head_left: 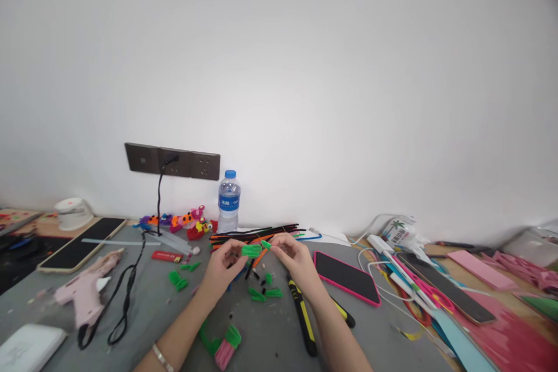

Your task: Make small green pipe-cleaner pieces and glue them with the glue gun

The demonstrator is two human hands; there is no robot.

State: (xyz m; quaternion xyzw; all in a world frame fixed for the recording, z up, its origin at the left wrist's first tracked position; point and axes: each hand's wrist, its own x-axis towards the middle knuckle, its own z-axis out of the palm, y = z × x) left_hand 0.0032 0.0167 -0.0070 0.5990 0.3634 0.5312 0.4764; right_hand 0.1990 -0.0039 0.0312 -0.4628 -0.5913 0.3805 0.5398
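Between thumb and fingers, my left hand (pixel 224 264) pinches a folded bundle of green pipe cleaner (pixel 251 251). My right hand (pixel 295 257) is closed on a small green pipe cleaner piece (pixel 265 244), close to the bundle's right end; whether the two touch, I cannot tell. Beneath my hands lie more green pieces (pixel 274 293) on the grey mat (pixel 261 337). By my left forearm is a green and pink pipe cleaner piece (pixel 228 346). Yellow-and-black pliers (pixel 304 317) lie partly under my right forearm. Behind my hands is a pile of black and orange pipe cleaners (pixel 261 232).
A pink glue gun (pixel 85 290) with a black cord lies left, near a phone (pixel 82 244). A water bottle (pixel 229 202) stands against the wall. On the right are a pink-edged phone (pixel 347 277), white cables, scissors (pixel 436 297) and coloured sheets (pixel 505 325).
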